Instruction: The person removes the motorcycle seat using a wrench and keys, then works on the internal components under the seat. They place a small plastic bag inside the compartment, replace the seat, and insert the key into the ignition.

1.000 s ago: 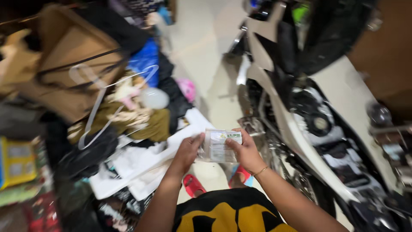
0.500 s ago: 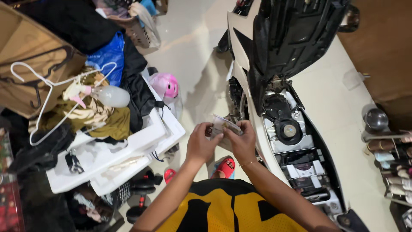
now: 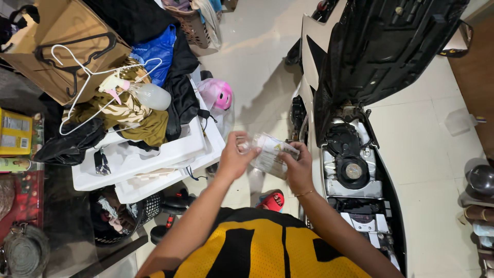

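Observation:
Both my hands hold a small clear plastic packet [image 3: 271, 151] with a printed paper inside, in front of my chest. My left hand [image 3: 234, 156] pinches its left end between thumb and fingers. My right hand [image 3: 299, 170] grips its right lower side. The packet hangs over the tiled floor, just left of a scooter [image 3: 355, 134] whose seat is lifted, showing the open compartment and engine parts beneath.
White plastic trays [image 3: 154, 159] piled with clothes, hangers and a spray bottle [image 3: 146, 95] stand to my left. A brown cardboard box [image 3: 56, 36], a pink helmet-like toy [image 3: 218, 93], a dark basket [image 3: 121, 216] and red sandals [image 3: 271, 201] lie nearby. Shoes line the right edge.
The view tilted down and the hands drew nearer my body. The packet turned from held flat and face-up to being pinched at its ends between both hands.

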